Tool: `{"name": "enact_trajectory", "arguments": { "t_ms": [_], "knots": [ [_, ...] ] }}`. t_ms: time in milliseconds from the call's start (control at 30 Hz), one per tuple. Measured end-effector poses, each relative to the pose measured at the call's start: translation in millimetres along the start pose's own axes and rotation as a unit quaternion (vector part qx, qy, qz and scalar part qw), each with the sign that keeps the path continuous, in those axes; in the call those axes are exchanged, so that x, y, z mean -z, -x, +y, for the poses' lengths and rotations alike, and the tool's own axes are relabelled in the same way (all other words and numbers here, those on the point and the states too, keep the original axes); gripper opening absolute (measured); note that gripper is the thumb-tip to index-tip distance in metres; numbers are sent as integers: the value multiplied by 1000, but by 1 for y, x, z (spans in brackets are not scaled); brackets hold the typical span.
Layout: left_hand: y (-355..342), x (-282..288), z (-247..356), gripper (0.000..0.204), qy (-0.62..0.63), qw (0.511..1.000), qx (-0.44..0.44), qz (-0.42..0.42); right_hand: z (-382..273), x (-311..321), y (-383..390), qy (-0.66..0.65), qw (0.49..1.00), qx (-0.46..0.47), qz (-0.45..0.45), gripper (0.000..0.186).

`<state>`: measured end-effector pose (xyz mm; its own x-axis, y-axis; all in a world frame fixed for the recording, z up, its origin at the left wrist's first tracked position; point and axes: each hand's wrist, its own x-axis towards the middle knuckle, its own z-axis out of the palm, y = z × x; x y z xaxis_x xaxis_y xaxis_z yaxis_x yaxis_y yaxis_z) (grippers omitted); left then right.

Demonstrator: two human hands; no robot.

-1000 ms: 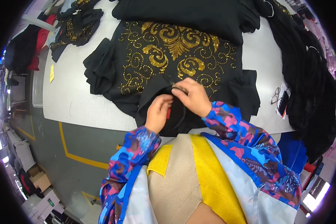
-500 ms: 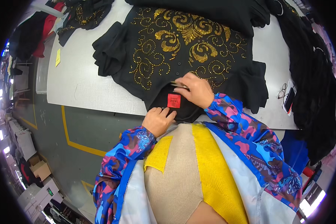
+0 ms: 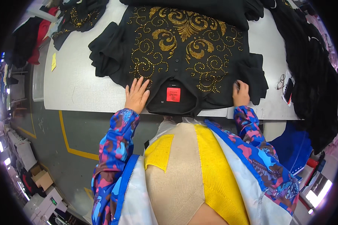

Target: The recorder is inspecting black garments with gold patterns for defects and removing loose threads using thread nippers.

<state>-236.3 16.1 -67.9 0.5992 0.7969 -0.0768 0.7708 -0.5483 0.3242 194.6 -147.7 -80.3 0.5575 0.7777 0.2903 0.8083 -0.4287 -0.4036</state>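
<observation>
A black short-sleeved shirt (image 3: 180, 63) with gold stud scrollwork and a short row of buttons lies spread on the table, its neck opening toward me. Inside the collar (image 3: 172, 108) a red label (image 3: 173, 94) shows. My left hand (image 3: 137, 96) rests open, fingers spread, on the shirt's shoulder edge left of the collar. On the right shoulder, near the sleeve, my right hand (image 3: 241, 93) is closed with its fingers curled. A small dark end pokes out at its fingertips; it looks like thread snips, mostly hidden by the hand.
More black cloth (image 3: 199, 9) covers the shirt's far end. Another gold-studded black garment (image 3: 79, 17) lies at the far left of the white table (image 3: 75, 86), near a yellow slip (image 3: 53, 62). Eyeglasses (image 3: 281, 81) and a phone (image 3: 288, 90) sit right, beside hanging black garments (image 3: 308, 63).
Both hands have left the collar. My left hand moved left and opened flat on the shirt; my right hand moved right to the other shoulder. The collar now lies open.
</observation>
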Motion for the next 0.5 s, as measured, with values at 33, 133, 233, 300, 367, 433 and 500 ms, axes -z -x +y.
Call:
{"name": "enact_trajectory", "arguments": {
  "t_ms": [33, 133, 233, 300, 367, 433, 500],
  "knots": [
    [-5, 10, 1, 50, -1, 1000, -4, -1, 19, 5, 2, 1, 1000, 6, 4, 21],
    [-21, 51, 5, 54, 151, 984, -9, 91, 33, 15, 1, -24, 998, -60, -14, 24],
    [-31, 145, 82, 32, 232, 944, -51, 231, 51, 19, -3, -34, 997, -73, -8, 24],
    [-18, 205, 121, 19, 231, 871, -239, 361, 49, 20, -12, -46, 995, -83, -17, 26],
    [9, 242, 137, 39, 274, 709, -458, 461, 54, 19, -23, -60, 994, -84, -34, 26],
    [12, 268, 164, 35, 299, 668, -482, 482, 47, 20, -27, -52, 995, -82, -34, 27],
    [5, 280, 210, 32, 354, 581, -513, 523, 46, 29, -25, -37, 997, -63, 19, 28]
  ]
}}
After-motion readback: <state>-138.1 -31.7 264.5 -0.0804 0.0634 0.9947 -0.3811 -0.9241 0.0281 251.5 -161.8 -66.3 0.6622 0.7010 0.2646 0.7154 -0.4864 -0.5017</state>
